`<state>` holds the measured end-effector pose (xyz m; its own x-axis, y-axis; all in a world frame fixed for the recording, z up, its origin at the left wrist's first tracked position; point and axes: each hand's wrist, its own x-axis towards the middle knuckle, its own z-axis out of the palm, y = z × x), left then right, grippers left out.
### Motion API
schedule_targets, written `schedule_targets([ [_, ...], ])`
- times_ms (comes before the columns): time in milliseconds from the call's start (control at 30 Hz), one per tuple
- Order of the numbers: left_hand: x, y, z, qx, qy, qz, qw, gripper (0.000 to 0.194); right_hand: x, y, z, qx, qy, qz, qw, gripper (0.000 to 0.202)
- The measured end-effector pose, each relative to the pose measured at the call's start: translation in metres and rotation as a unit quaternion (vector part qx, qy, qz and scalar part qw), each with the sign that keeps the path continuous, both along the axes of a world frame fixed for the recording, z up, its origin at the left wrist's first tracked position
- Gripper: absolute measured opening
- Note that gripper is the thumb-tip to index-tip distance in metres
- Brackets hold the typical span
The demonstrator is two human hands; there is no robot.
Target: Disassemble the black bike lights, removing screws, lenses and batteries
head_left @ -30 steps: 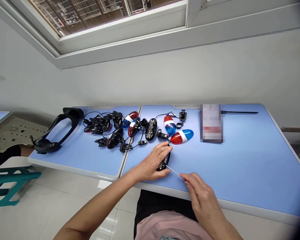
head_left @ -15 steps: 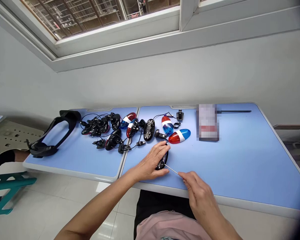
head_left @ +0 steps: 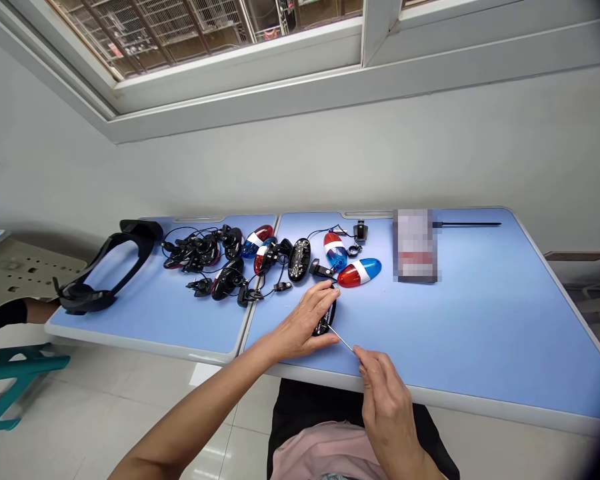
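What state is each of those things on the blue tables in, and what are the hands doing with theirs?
Left hand: closed around the near casing
Near casing: held on the table, partly covered by fingers
Right hand: closed on the thin tool
Thin tool: tip at the near casing
Far casing: open, insides showing
Red-white-blue cover: lying off any casing
Black curved frame: lying down, unheld

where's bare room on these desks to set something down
Widest: the blue desktop right of the right hand, in front of the blurred white-and-red packet. Smaller: the left desk's front, between the black curved band and left hand. Crowded: around the rear seam, with black oval units and cables.
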<state>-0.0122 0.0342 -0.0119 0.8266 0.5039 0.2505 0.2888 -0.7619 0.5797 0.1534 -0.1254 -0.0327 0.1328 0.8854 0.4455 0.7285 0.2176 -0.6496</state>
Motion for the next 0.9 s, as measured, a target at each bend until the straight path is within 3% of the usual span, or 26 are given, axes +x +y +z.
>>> schedule_targets([
  [167,0.000,0.002,-0.006,0.010,-0.011,0.011,1.000,0.098,-0.015,-0.006,-0.005,-0.008,0.034,-0.014,0.999,0.039],
  [267,0.001,0.002,-0.007,0.019,-0.012,0.012,1.000,0.107,-0.007,-0.009,-0.006,-0.068,0.120,0.003,0.990,0.038],
  [400,0.002,0.001,-0.005,0.033,-0.005,0.016,0.999,0.113,0.015,-0.004,0.004,-0.188,0.257,-0.016,0.948,0.041],
  [533,0.003,0.000,-0.007,0.041,-0.023,0.022,0.999,0.118,0.016,0.034,0.027,-0.249,0.338,-0.023,0.907,0.047],
  [700,0.004,-0.001,-0.013,0.039,-0.047,0.045,0.997,0.124,0.000,0.091,0.045,-0.368,0.127,-0.019,0.921,0.025],
  [900,0.010,-0.004,-0.015,0.064,-0.045,0.077,0.994,0.117,-0.005,0.101,0.055,-0.339,-0.097,-0.049,0.934,0.022],
])
